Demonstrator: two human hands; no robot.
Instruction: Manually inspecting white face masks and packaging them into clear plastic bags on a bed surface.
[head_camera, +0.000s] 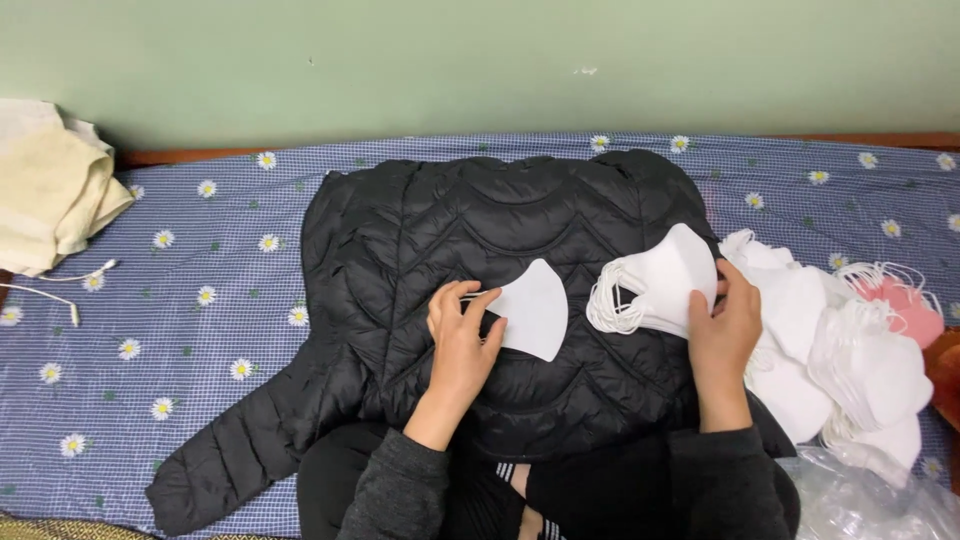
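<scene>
With the black quilted jacket (480, 290) spread over the bed as my landmark, I start far to its left, where a folded cream cloth (45, 190) sits by the wall with a white cable (60, 285) lying just below it. On the jacket's middle, my left hand (458, 345) pinches a single white mask (535, 308) by its near edge, fingers pressed together on it, the mask lying flat on the quilting. Toward the jacket's right side, my right hand (725, 320) grips a stack of white masks (660, 280), its ear loops bunched at the left end. I judge I am sorting masks singly against the stack; lining up edges needs care. Right of the jacket lies a loose heap of masks (850, 360) with a pink one (910, 305), and clear plastic wrapping (870, 495) below it, unlabelled.
</scene>
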